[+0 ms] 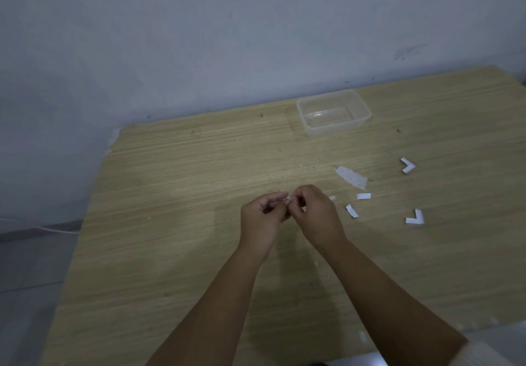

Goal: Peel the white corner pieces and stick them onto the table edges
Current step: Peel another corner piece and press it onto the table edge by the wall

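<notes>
My left hand (263,217) and my right hand (316,215) meet above the middle of the wooden table (170,223), fingertips pinched together on a small white corner piece (288,200) that is mostly hidden between them. To the right lie two L-shaped white corner pieces, one (408,165) farther back and one (415,218) nearer. Two short white strips (363,196) (352,211) lie just right of my right hand.
A clear, empty plastic container (333,116) stands near the table's back edge by the grey wall. A torn white patch (352,177) lies flat on the tabletop behind the strips. The table's left edge (94,195) drops to a grey floor.
</notes>
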